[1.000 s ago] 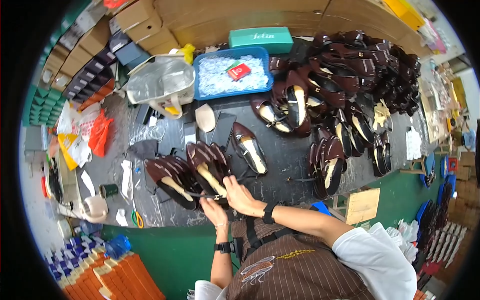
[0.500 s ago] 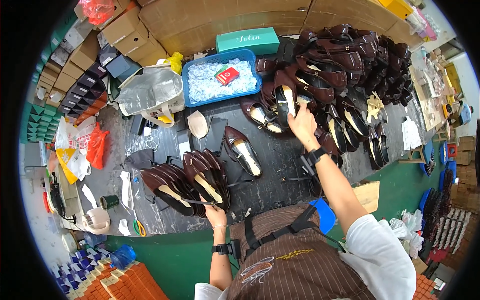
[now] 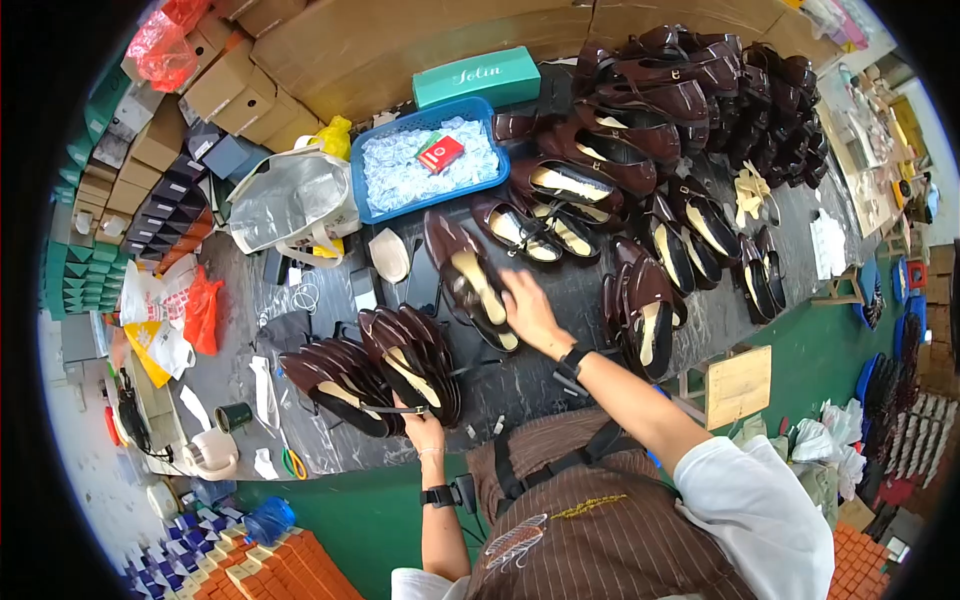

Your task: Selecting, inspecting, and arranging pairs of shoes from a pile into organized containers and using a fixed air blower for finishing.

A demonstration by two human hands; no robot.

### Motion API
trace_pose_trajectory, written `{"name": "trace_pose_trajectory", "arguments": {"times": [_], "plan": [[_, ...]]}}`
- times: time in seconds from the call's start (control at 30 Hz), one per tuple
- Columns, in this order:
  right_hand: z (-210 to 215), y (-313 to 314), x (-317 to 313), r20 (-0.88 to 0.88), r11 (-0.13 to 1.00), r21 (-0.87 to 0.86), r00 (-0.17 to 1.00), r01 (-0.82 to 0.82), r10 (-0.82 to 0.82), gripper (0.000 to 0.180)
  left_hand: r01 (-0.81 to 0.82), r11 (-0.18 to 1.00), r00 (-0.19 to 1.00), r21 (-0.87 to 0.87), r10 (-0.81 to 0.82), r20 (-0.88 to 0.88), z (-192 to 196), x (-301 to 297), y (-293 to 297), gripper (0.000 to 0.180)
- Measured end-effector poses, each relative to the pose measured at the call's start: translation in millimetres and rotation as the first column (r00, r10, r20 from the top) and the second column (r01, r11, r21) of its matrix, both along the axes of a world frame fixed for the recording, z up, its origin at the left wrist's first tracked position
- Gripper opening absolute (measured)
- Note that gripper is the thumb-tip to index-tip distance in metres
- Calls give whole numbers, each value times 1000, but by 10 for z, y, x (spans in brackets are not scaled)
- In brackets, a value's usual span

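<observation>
My right hand holds a dark brown, pointed flat shoe by its heel end, over the middle of the table. The shoe's pale insole faces up, and part of another brown shoe shows beneath it. At the table's near edge, my left hand is closed on the heel end of a strapped shoe, at the front of a nested row. A second nested row of brown shoes lies left of it. The fingertips of my left hand are partly hidden by the shoe.
A blue basket of crumpled clear packing stands behind, beside a teal box. Piled brown shoes fill the back right, with more pairs nearer. A silver-lined bag, scissors and a beige cup are at left.
My right hand has carried a shoe leftward from the right-hand group to the table's middle, over the shoe lying there. My left hand stays at the nested row.
</observation>
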State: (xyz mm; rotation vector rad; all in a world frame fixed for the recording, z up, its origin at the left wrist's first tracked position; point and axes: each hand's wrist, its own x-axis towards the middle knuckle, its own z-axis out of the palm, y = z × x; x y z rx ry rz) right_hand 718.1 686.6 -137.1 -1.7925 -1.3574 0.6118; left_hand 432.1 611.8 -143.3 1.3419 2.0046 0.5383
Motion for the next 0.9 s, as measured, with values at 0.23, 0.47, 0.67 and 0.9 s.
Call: {"name": "trace_pose_trajectory", "arguments": {"times": [0.23, 0.47, 0.67, 0.9], "plan": [[-220, -253, 134, 248, 992, -125, 969, 25, 7, 33, -87, 996, 995, 36, 89, -45, 392, 119, -92, 57], [-195, 116, 523, 643, 986, -165, 758, -3, 110, 35, 351, 881, 936, 316, -336, -102, 834, 686, 28, 28], [-63, 420, 668, 620, 963, -270, 768, 15, 162, 16, 463, 885, 842, 45, -455, 291, 702, 954, 326, 25], [881, 330, 404, -74, 994, 36, 991, -105, 108, 13, 258, 929, 618, -267, 54, 784, 751, 1008, 563, 57]]}}
